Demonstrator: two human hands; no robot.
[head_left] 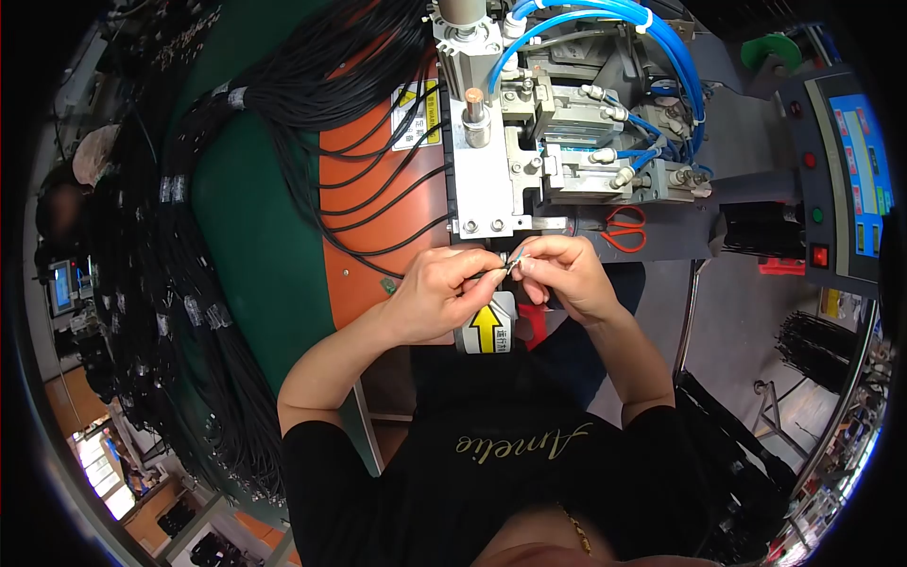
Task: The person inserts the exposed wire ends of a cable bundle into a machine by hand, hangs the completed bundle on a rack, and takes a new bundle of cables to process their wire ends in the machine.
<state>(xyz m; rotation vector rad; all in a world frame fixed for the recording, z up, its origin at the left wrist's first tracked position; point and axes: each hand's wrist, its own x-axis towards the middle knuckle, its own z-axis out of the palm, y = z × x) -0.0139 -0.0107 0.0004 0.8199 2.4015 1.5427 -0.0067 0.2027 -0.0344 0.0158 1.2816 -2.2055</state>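
My left hand [442,288] pinches a black cable close to its end, in front of the metal machine [477,180]. At the cable's tip, thin wires [519,256], one of them light blue, stick out between both hands. My right hand [567,276] has its thumb and index finger closed on these wires. The fingertips of the two hands nearly meet, and they partly hide the cable end. Several black cables [378,203] run side by side into the machine's left edge. Below my hands is a label with a yellow arrow [487,329].
A bundle of black cables [331,85] lies over the orange plate [354,293] and green table [250,265]. Red-handled scissors [624,230] lie right of the machine. Blue air hoses [675,57] arch above it. A control panel [846,180] stands at the far right.
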